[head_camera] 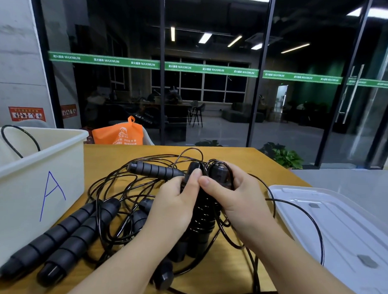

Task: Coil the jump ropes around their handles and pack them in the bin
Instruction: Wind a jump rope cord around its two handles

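Both hands grip one pair of black jump rope handles [203, 221] held side by side, with black cord coiled around them. My left hand [175, 200] pinches the top of the left handle. My right hand [232, 194] clasps the right handle top, a cord loop over its fingers. Two ribbed black handles [66, 237] lie at the lower left beside the white bin [33, 172] marked "A". Another handle [154, 169] lies behind my hands. Loose black cord [115, 187] tangles across the wooden table [228, 275]. A cord loop [19, 139] sticks up out of the bin.
The bin's translucent lid [345, 227] lies flat at the right, a strand of cord draped over its edge. An orange bag [119, 134] sits behind the table. Green plants [285, 156] and a glass wall stand beyond the far edge.
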Demonstrator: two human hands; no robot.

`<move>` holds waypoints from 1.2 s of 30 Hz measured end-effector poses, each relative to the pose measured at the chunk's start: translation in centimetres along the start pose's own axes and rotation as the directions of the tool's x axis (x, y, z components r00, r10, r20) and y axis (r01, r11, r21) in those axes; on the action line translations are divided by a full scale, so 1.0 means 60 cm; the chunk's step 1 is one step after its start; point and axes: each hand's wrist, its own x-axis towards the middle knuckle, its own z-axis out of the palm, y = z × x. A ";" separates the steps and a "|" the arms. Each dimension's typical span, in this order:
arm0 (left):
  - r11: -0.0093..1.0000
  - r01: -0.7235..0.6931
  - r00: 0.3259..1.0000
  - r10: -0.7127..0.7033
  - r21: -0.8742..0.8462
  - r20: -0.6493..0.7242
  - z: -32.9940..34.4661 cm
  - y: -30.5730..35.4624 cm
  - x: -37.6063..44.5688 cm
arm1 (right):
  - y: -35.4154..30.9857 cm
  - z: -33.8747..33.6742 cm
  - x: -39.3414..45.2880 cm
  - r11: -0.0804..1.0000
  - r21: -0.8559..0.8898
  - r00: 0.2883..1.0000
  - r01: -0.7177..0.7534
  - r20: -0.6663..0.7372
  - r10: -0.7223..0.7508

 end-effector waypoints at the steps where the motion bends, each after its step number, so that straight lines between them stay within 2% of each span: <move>1: 1.000 0.009 1.000 -0.009 -0.009 0.007 0.000 -0.001 0.001 | -0.001 0.001 0.000 1.000 -0.021 1.000 0.004 -0.011 -0.004; 5: 0.995 0.076 0.994 -0.070 -0.071 0.084 -0.005 -0.009 0.004 | -0.003 -0.001 -0.003 0.973 -0.230 0.999 -0.035 -0.009 0.033; 8: 0.988 0.144 0.990 -0.143 -0.054 0.023 -0.006 -0.014 0.010 | -0.002 -0.007 -0.003 0.907 -0.418 0.994 -0.052 0.066 0.088; 10: 0.983 0.178 0.984 -0.178 -0.043 0.001 -0.007 -0.014 0.010 | -0.003 -0.011 -0.003 0.845 -0.535 0.989 0.001 0.123 0.077; 12: 0.969 0.219 0.976 -0.218 -0.112 0.022 -0.007 -0.014 0.009 | -0.008 -0.015 -0.001 0.793 -0.604 0.985 0.074 0.169 0.037; 16: 0.929 0.274 0.962 -0.268 -0.249 0.060 -0.010 -0.015 0.013 | -0.010 -0.018 0.004 0.776 -0.611 0.987 0.159 0.121 -0.108; 20: 0.947 0.241 0.970 -0.227 -0.214 0.088 -0.005 -0.019 0.013 | -0.006 -0.019 0.005 0.770 -0.599 0.960 0.221 -0.008 -0.281; 23: 0.935 0.256 0.965 -0.234 -0.244 0.116 -0.008 -0.023 0.015 | -0.007 -0.019 0.005 0.809 -0.560 0.965 0.177 -0.061 -0.254; 27: 0.920 0.275 0.954 -0.224 -0.281 0.198 -0.018 -0.031 0.020 | -0.006 -0.021 0.006 0.846 -0.516 0.978 0.138 -0.063 -0.198; 33: 0.914 0.236 0.949 -0.144 -0.329 0.280 -0.027 -0.037 0.023 | -0.012 -0.028 0.009 0.835 -0.512 0.968 0.199 -0.029 -0.249; 36: 0.923 0.212 0.948 -0.115 -0.323 0.295 -0.029 -0.037 0.023 | -0.009 -0.030 0.009 0.803 -0.534 0.948 0.265 -0.008 -0.318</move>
